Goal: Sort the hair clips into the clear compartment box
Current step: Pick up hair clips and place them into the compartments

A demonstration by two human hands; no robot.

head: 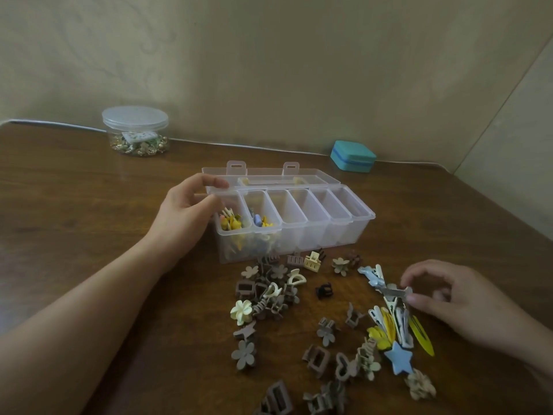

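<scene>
The clear compartment box stands open in the middle of the wooden table, lid folded back. Its two leftmost compartments hold yellow and blue clips; the others look bare. My left hand grips the box's left end, thumb and fingers curled over the rim. In front of the box lies a spread of several hair clips: brown and beige claw clips, a blue star clip, yellow snap clips. My right hand pinches a silver flat clip above the right-hand pile.
A round clear jar with a lid and gold trinkets stands at the back left. A teal case sits at the back right by the wall. The table's right edge runs diagonally past my right hand.
</scene>
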